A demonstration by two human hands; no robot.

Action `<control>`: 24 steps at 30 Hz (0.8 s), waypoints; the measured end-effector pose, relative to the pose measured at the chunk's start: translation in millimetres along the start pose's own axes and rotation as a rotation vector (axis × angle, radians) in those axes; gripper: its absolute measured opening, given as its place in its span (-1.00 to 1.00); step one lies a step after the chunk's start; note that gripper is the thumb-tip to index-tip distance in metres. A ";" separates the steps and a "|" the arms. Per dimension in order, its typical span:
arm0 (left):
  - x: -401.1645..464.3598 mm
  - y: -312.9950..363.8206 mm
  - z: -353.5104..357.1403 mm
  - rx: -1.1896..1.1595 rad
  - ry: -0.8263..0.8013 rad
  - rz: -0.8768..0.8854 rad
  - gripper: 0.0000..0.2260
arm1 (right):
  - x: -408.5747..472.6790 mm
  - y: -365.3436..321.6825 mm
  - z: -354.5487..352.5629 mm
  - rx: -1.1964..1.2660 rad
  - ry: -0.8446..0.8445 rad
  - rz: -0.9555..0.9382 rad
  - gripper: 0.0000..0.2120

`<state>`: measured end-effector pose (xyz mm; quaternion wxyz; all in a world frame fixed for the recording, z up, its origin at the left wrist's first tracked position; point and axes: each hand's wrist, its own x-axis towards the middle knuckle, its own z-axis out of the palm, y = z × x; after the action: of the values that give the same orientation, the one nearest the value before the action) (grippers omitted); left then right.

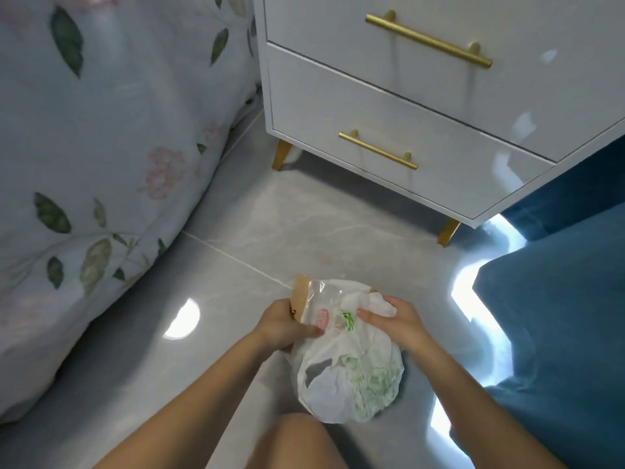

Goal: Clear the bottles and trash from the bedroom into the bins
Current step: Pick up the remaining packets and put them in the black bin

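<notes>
Glossy grey tile floor [236,214]: left hand [280,324] grips brown card packaging [299,294], right hand [395,316] pinches crumpled white plastic bag [351,377]. Gathering trash; next, probably carry it binward.

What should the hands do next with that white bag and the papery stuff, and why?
Probably push the crumpled white paper down into the white plastic bag. The right hand already presses on the paper at the bag's mouth, while the left hand grips the brown packet and bag edge. The loose trash sticks out on top, so tucking it in would likely stop spills.
</notes>
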<state>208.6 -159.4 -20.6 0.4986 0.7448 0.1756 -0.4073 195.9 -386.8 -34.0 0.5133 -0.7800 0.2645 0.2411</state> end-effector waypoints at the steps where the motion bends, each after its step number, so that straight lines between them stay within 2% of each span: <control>1: -13.3 -0.5 -13.5 -0.041 0.029 0.020 -0.66 | -5.1 -11.6 6.5 -0.012 -0.032 -0.022 -0.83; 4: -67.4 -3.8 -65.2 -0.161 0.141 0.074 -0.55 | -30.6 -60.2 35.2 -0.033 -0.132 -0.109 -0.77; 9: -198.1 -35.4 -149.3 -0.362 0.373 0.194 -0.52 | -103.8 -156.9 117.7 -0.113 -0.303 -0.342 -0.67; 13: -325.2 -98.0 -196.8 -0.564 0.614 0.238 -0.53 | -198.1 -217.7 207.5 -0.227 -0.478 -0.528 -0.73; 15: -391.0 -136.5 -212.4 -0.616 0.792 0.215 -0.53 | -255.2 -239.1 255.1 -0.304 -0.592 -0.632 -0.80; 18: -480.3 -198.3 -220.7 -0.685 1.065 0.181 -0.48 | -337.2 -253.8 324.5 -0.402 -0.781 -0.729 -0.81; 21: -545.0 -260.7 -215.9 -0.752 1.212 0.141 -0.48 | -411.2 -249.0 384.8 -0.498 -0.944 -0.804 -0.66; 24: -597.3 -321.6 -208.5 -0.795 1.359 0.083 -0.50 | -479.6 -233.3 440.1 -0.547 -1.052 -0.878 -0.69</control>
<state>-278.6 253.5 289.1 0.5257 0.6024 0.5464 0.2494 -52.8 178.7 276.6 0.4085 -0.6955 -0.4227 0.4132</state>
